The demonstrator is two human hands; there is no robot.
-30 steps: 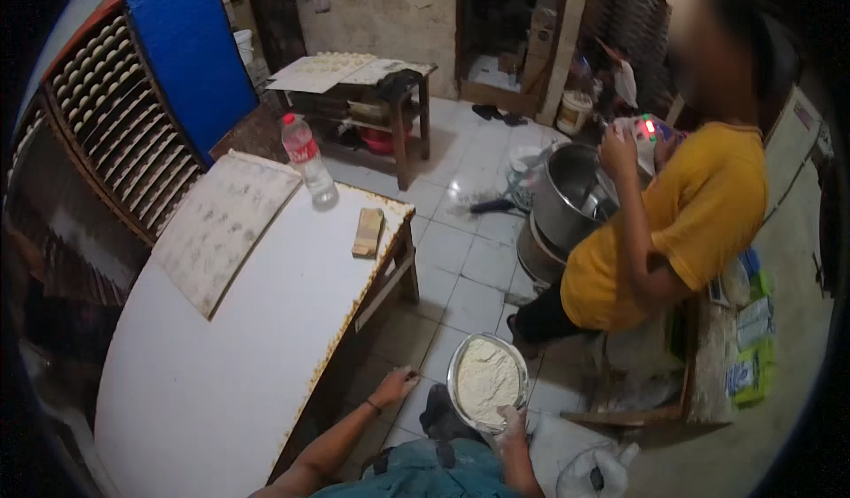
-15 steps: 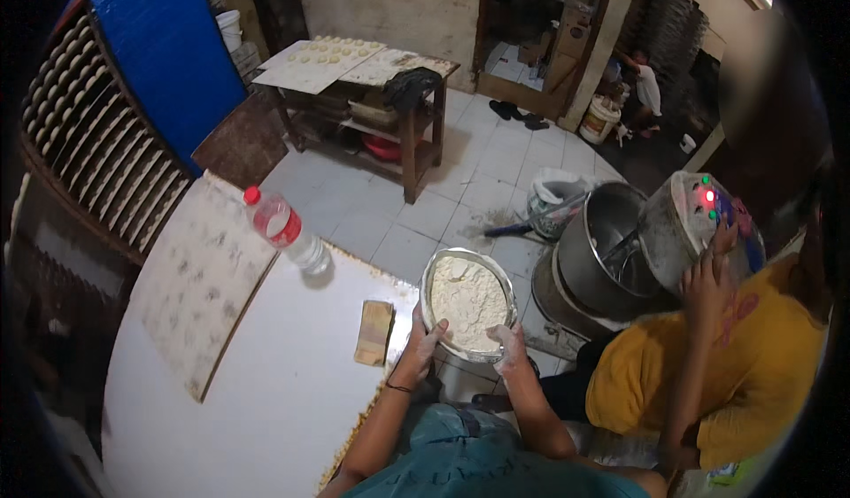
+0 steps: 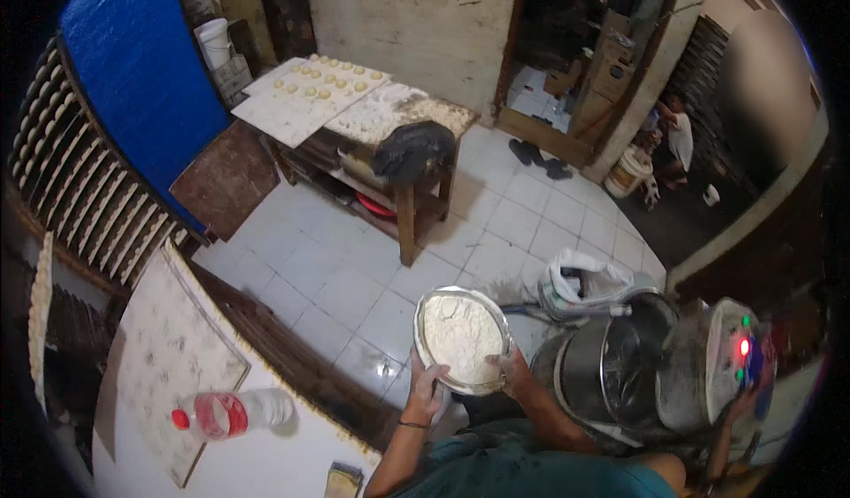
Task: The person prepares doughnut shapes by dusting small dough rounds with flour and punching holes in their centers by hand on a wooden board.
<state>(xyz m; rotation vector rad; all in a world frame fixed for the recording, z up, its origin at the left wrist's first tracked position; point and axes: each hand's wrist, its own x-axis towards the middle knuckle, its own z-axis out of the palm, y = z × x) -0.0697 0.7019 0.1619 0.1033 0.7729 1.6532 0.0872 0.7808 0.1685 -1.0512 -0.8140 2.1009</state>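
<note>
Both my hands carry a round metal bowl point(image 3: 462, 336) filled with white flour, held out above the tiled floor. My left hand point(image 3: 427, 386) grips the bowl's lower left rim and wears a thin wristband. Under the lower right rim, my right hand point(image 3: 511, 370) holds the bowl. A large metal mixing drum point(image 3: 611, 370) stands just right of the bowl. Another person's hand point(image 3: 753, 392) rests on a machine with a red light point(image 3: 742, 347) at the right.
A white table point(image 3: 257, 454) at the lower left bears a plastic bottle with a red cap point(image 3: 232, 412) and a floured board point(image 3: 173, 356). A wooden bench point(image 3: 354, 113) with dough pieces stands ahead. A white sack point(image 3: 589, 281) lies beside the drum. Racks point(image 3: 80, 188) line the left wall.
I have lifted the bowl of flour from low near the floor up and forward. The view has swung right, and the white table has slid to the lower left.
</note>
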